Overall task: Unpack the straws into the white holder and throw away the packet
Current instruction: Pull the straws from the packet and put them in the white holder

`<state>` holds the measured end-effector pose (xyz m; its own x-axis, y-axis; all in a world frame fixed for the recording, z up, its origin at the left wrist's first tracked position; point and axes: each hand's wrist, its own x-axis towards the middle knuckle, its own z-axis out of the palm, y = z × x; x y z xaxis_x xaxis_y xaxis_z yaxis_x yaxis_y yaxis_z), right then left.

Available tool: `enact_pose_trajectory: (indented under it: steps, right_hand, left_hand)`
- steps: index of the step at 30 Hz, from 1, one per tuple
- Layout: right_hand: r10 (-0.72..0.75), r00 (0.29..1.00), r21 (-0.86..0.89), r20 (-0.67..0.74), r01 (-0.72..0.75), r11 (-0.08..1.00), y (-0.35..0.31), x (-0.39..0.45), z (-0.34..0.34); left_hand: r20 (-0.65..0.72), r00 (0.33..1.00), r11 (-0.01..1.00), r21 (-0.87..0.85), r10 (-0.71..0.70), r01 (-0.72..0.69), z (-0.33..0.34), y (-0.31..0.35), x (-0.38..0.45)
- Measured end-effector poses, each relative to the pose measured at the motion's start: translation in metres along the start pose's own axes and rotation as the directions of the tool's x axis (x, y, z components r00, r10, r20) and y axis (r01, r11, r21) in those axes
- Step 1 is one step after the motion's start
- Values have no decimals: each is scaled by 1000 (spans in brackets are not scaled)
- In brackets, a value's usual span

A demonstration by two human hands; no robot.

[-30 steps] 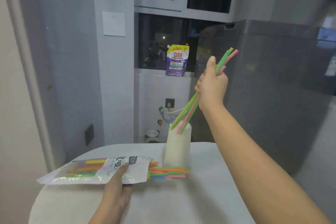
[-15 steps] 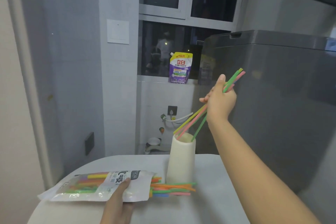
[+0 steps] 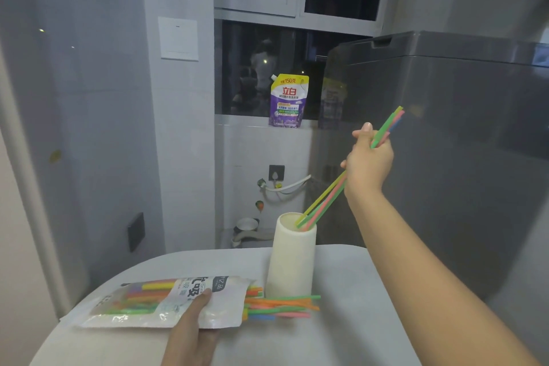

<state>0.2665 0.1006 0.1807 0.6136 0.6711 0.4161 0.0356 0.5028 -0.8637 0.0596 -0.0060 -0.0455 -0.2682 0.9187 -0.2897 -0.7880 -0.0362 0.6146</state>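
Neon straws (image 3: 325, 202), a small bunch in green, pink and yellow, now have their lower tips inside the mouth of the white holder (image 3: 292, 258); half a second back the tips were only at the rim, a second back the bunch was higher and the fist tighter. So the first batch is going in; judging by this, letting go is next.

Right hand (image 3: 368, 163) is raised above and to the right of the holder, arm reaching in from the lower right, fingers curled round the bunch mid-length, thumb up, straws slanting up past the knuckles.

Left hand (image 3: 196, 324) sits in front of the holder, low on the worktop (image 3: 341, 333), thumb on top of the packet (image 3: 166, 301), pinching it flat. Most loose straws (image 3: 282, 304) stick out of the packet's open end, lying just at the holder's base. Packet far from empty, not yet binned.
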Motion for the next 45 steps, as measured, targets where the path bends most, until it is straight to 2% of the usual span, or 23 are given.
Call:
enact_pose_trajectory:
  steps: [5,8,12,16,19,22,24,27,30,35,39,42,45]
  right_hand:
    - [34,982,-58,184,-24,998,12,-10,7]
    - [30,935,-164,352,31,986,20,-23,14]
    - [110,859,-308,500,58,950,34,-42,13]
    - [141,808,-386,572,114,915,50,-51,1]
    - [121,810,-330,574,94,939,50,-56,-6]
    - [2,810,-304,586,218,928,47,-62,-12]
    - [-144,801,-301,581,376,877,44,-69,-18]
    - [-348,746,-273,568,570,775,45,-89,-31]
    - [-412,704,-257,578,637,727,56,-117,-46]
    - [-268,667,-327,695,625,709,81,-149,-71]
    - [-58,611,-468,790,661,587,104,-167,-79]
    - [50,602,-521,797,643,562,115,-177,-79]
    - [75,595,-547,800,674,496,117,-176,-76]
  left_hand:
    - [16,1000,1000,-9,-1,1,-1,0,2]
    - [16,1000,1000,-21,-2,2,-2,3,2]
    - [41,999,1000,-28,0,1,-4,6,1]
    - [49,999,998,-56,15,-12,-5,9,1]
    - [56,998,998,-61,29,-26,-4,11,-1]
    - [35,999,997,-73,32,-29,-4,12,-3]
    - [9,1000,996,-84,29,-28,-5,14,-3]
    - [11,1000,995,-93,20,-19,-6,18,-3]
    - [10,1000,993,-116,19,-18,-7,22,-4]
    - [7,1000,993,-116,11,-10,-8,25,-6]
    - [5,1000,995,-93,30,-29,-7,23,-5]
    - [13,999,994,-103,44,-43,-5,21,-6]
    - [19,999,994,-101,45,-42,-3,18,-6]
